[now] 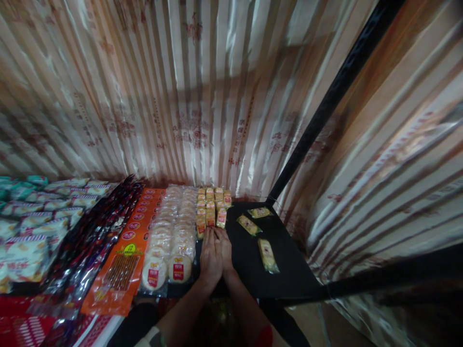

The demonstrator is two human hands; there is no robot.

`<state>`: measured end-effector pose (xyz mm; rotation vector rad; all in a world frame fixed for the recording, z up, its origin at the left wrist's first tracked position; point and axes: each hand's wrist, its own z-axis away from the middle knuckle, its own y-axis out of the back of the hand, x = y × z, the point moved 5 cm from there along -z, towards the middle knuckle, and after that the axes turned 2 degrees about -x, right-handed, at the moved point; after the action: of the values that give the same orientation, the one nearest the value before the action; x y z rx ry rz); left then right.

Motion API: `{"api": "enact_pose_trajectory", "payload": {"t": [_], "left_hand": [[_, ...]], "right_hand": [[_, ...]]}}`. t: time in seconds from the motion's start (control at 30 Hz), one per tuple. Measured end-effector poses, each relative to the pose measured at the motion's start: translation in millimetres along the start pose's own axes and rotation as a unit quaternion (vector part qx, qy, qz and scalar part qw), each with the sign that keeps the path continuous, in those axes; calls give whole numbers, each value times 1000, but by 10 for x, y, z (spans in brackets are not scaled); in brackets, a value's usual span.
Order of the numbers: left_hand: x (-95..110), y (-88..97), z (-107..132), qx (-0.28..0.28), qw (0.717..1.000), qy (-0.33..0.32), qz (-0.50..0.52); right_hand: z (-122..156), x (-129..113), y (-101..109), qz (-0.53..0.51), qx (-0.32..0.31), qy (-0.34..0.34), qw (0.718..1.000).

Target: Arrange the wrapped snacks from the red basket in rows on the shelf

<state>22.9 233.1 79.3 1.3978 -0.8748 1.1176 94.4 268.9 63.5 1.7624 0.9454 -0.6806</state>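
My left hand (211, 255) and my right hand (225, 246) lie side by side at the near end of several small yellow wrapped snack packets (210, 217). Fingers are pressed together on both hands, and the fingertips meet at the front packets. Whatever is between them is hidden from this angle. To the left of my hands run two rows of round white rice crackers in clear wrappers (178, 268). On the right, several pale wrapped snack bars (268, 255) lie scattered over the black shelf (246, 274).
Further left are orange snack strips (119, 270), dark shiny packets (87, 241) and white snack bags (25, 260). A black post (318, 111) rises at the shelf's back right corner. Pleated printed sheeting (202, 96) hangs behind, and a black rail (379, 270) extends right.
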Motion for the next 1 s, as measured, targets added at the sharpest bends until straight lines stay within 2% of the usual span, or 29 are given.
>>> {"api": "enact_pose_trajectory", "payload": {"t": [0.13,0.4,0.53,0.73,0.9,1.0], "left_hand": [[-49,64,22,20,997,-38,-65],[7,144,26,48,992,-50,-104],[-65,114,12,88,986,-55,-133],[-186,46,-83,126,978,-79,-143],[-211,60,-91,117,968,-124,-184],[-206,59,-45,111,962,-145,-204]], "right_hand": [[19,12,-16,-19,5,-20,1000],[45,26,-37,-23,15,-43,999],[64,47,-37,-14,39,-53,998],[62,95,-101,1,4,-55,998],[64,89,-105,-21,12,-44,999],[53,74,-49,-36,48,-46,997]]}}
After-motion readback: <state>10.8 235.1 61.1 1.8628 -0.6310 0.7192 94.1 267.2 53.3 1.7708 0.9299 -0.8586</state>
